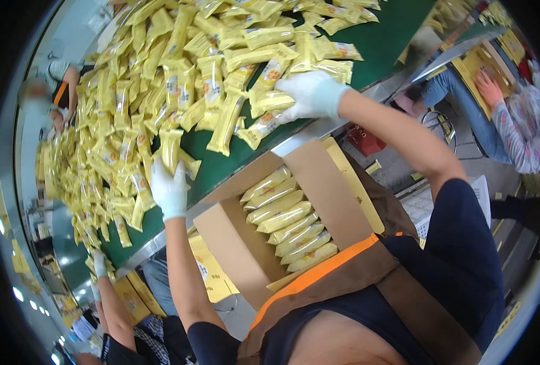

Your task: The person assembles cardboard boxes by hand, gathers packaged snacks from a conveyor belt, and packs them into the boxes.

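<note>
My left hand (168,189), in a white glove, grips the lower end of a yellow wrapped snack packet (170,145) at the near edge of a large heap. My right hand (313,96), also gloved, has its thumb and fingers around yellow packets (272,101) at the heap's right side. Below my hands an open cardboard box (304,196) rests against my apron, its flaps spread. Inside stands a row of several yellow packets (284,212), packed side by side. Part of the box's inner left side is bare cardboard.
The heap (115,114) covers much of a green belt (366,50) with a metal edge (293,137). At lower left a co-worker's gloved hand (100,263) reaches to the belt. Another person's hand (489,87) rests on a yellow box at right. A white crate (473,196) stands beside me.
</note>
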`<state>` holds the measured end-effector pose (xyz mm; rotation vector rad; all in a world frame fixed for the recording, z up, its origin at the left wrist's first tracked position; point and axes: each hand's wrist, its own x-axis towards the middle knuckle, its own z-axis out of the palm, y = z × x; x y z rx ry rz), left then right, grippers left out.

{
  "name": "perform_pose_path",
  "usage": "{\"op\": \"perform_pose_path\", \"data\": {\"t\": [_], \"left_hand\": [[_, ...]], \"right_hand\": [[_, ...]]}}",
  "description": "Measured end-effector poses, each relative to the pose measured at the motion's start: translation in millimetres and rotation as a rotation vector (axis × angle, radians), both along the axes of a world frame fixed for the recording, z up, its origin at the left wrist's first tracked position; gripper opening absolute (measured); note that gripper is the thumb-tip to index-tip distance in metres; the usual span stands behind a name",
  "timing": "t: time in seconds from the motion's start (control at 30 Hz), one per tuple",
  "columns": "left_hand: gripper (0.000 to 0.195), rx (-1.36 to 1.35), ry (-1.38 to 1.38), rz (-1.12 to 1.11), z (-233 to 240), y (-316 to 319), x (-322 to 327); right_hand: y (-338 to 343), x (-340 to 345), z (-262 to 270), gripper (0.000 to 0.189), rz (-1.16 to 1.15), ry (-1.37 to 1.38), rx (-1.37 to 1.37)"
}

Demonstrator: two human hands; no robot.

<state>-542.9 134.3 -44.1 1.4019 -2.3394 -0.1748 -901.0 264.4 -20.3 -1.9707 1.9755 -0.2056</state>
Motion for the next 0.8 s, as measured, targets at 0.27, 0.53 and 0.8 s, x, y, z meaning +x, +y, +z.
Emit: {"op": "perform_pose_path", "data": {"t": [0.27, 0.53, 0.8], "left_hand": [[0.065, 0.278, -0.716, 0.27, 26, -34, -50], [0.069, 0.158, -0.271, -0.072, 12, 10, 8], [0.058, 0.202, -0.216, -0.014, 1, 1, 0]], "right_hand": [[-12, 31, -21, 0.048, 0.317, 0.15, -0.4], [34, -9, -1, 0.063, 0.316, 0.007, -0.405], [0, 9, 9, 0.063, 0.322, -0.011, 0.065]]}}
